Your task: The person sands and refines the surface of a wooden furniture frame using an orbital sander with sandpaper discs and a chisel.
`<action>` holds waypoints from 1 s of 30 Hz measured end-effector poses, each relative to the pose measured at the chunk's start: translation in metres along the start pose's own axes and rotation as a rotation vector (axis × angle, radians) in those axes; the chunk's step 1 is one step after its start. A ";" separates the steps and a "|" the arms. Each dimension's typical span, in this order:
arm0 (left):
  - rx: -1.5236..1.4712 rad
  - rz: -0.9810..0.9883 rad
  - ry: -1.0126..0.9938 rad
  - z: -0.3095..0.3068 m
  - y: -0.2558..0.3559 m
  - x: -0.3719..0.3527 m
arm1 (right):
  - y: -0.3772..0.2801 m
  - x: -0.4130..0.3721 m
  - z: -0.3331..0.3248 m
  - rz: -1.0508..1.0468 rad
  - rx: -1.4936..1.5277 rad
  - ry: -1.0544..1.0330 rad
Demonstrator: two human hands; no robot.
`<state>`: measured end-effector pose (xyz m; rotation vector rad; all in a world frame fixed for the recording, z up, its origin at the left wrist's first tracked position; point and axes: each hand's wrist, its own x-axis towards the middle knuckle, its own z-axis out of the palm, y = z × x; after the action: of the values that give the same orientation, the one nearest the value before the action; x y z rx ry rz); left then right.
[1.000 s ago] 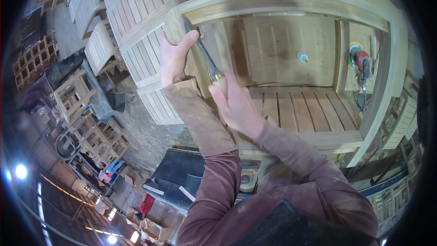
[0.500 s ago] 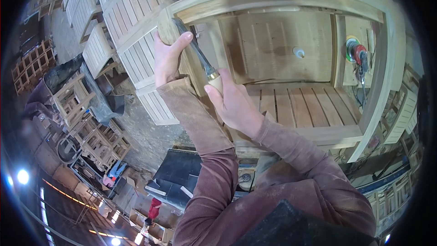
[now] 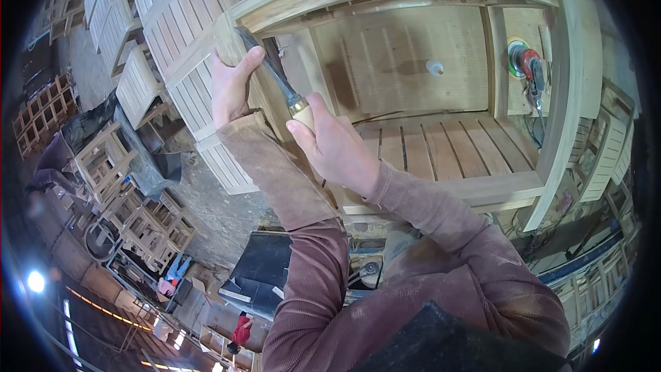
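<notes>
A wooden chair frame (image 3: 551, 165) with a slatted seat (image 3: 441, 148) lies before me. My right hand (image 3: 337, 141) is wrapped round the pale handle of a chisel (image 3: 279, 83), whose metal blade points up and left to the frame's upper left corner. My left hand (image 3: 234, 86) lies over the left wooden rail beside the blade, thumb raised and apart from the fingers. The fingers' far ends are hidden behind the rail, so its grip is unclear.
A red sander (image 3: 530, 65) rests at the right beyond the frame. Slatted wooden panels (image 3: 182, 27) stand at the left. Several chair frames (image 3: 103, 162) are farther left, with a black box-like object (image 3: 258, 265) below. Other people (image 3: 241, 331) are in the background.
The view has shifted, so the frame and both hands appear farther left. The chisel remains in my right hand, near the same corner.
</notes>
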<state>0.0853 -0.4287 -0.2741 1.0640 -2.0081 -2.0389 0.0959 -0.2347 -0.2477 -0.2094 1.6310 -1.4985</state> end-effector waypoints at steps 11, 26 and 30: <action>0.063 0.027 0.043 0.003 0.002 0.001 | 0.001 0.013 0.003 -0.070 -0.040 0.066; 0.031 0.020 -0.011 0.000 0.000 -0.001 | 0.007 0.002 0.000 -0.046 -0.044 0.041; 0.007 0.008 -0.024 0.003 0.003 -0.003 | 0.001 0.005 -0.001 0.015 -0.092 0.024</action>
<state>0.0850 -0.4247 -0.2700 1.0363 -2.0290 -2.0521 0.0932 -0.2367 -0.2512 -0.2304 1.7189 -1.4204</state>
